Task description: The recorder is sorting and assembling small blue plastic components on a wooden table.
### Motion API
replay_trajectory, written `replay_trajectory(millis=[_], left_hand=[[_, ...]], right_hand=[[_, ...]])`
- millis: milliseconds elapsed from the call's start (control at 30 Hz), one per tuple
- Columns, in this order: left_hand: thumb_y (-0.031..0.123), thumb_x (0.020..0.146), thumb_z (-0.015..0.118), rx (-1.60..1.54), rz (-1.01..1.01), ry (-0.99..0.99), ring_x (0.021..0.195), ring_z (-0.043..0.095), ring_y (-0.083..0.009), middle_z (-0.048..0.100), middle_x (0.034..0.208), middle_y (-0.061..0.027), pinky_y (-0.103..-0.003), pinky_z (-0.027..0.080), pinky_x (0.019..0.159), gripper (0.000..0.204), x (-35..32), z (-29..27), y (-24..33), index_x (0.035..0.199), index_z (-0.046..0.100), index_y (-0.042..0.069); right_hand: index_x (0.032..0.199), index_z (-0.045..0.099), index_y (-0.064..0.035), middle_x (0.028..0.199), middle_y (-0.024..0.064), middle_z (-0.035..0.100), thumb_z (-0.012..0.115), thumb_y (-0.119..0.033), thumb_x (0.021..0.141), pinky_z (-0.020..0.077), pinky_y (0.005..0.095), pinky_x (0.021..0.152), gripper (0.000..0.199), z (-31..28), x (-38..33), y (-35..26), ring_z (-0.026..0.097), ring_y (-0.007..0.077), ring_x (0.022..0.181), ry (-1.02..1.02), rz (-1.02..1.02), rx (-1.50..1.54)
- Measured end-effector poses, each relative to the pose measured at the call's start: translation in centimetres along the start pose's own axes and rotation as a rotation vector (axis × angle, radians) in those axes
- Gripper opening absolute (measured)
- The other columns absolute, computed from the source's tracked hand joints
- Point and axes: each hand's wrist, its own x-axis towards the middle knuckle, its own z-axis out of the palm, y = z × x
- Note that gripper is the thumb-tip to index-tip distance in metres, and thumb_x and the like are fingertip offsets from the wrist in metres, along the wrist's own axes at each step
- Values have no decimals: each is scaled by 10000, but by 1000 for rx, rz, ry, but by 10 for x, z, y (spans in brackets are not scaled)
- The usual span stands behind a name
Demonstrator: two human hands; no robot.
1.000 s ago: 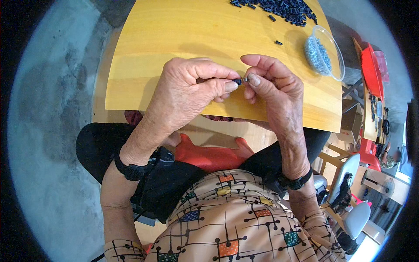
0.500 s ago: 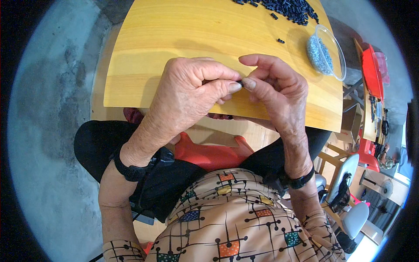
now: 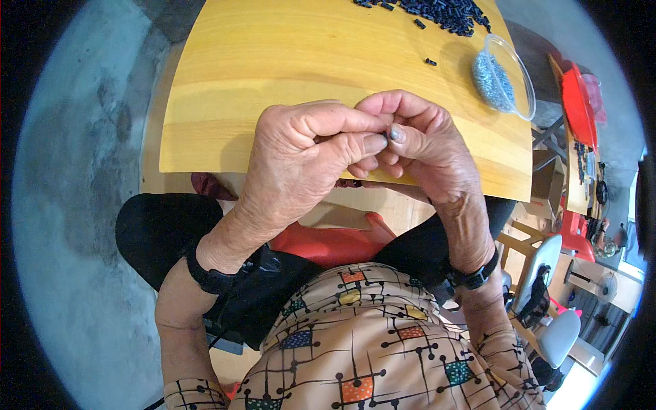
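Note:
My left hand [image 3: 301,160] and my right hand [image 3: 417,147] meet fingertip to fingertip just above the near edge of a yellow wooden table [image 3: 273,75]. Between their thumbs and forefingers they pinch a tiny dark piece [image 3: 391,134], mostly hidden by the fingers. Each wrist wears a black band. A heap of small black cylindrical pieces [image 3: 441,10] lies at the table's far edge, with single ones [image 3: 430,61] strayed nearer. A clear plastic bowl [image 3: 523,82] holding small grey metal parts [image 3: 493,82] sits at the table's right side.
Grey concrete floor [image 3: 75,205] lies to the left. A red stool [image 3: 328,242] shows under my lap. At the right stand a red tray [image 3: 577,106], wooden furniture and a white chair [image 3: 540,273].
Both hands have stayed together over the table's near edge. The fingers have closed more tightly around the small piece, so less of it shows.

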Motion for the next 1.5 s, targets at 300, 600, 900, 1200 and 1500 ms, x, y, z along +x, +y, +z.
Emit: replay_trajectory(millis=[300, 600, 900, 1200, 1500], left_hand=[[28, 807, 607, -14, 5, -2, 609, 580, -119, 618, 728, -66, -220, 485, 561, 114, 7, -8, -3, 895, 641, -36], [12, 799, 611, 33, 27, -27, 617, 582, -119, 612, 741, -72, -221, 488, 562, 106, 6, -12, -6, 894, 646, -20], [8, 795, 613, 62, 29, -34, 621, 583, -117, 610, 737, -75, -216, 486, 563, 105, 4, -11, -8, 889, 648, -22], [-12, 793, 604, 105, 117, -6, 619, 577, -115, 620, 756, -82, -218, 476, 563, 109, 4, -9, -13, 892, 650, -20], [-2, 797, 604, 113, 116, -13, 635, 580, -118, 613, 774, -78, -219, 478, 579, 110, 10, -9, -15, 897, 646, -22]], right_hand=[[1141, 519, 8, 870, 52, 610, 580, -148, 849, 470, 220, 622, 336, -5, 1, 15, 563, 100, 689, -145, -35, 356], [1085, 558, 15, 868, 65, 628, 558, -88, 854, 503, 238, 680, 253, -1, -4, 7, 592, 114, 720, -3, -36, 74], [1053, 571, 32, 874, 107, 642, 561, -44, 840, 509, 233, 671, 226, 3, -6, 7, 627, 147, 763, 35, -77, -41], [1000, 587, 49, 834, 110, 642, 567, 3, 819, 505, 228, 658, 188, 8, -3, 6, 616, 146, 725, 88, -120, -135], [1013, 583, 49, 809, 104, 639, 575, -4, 814, 500, 227, 637, 206, 5, -4, 4, 597, 127, 691, 112, -66, -50]])
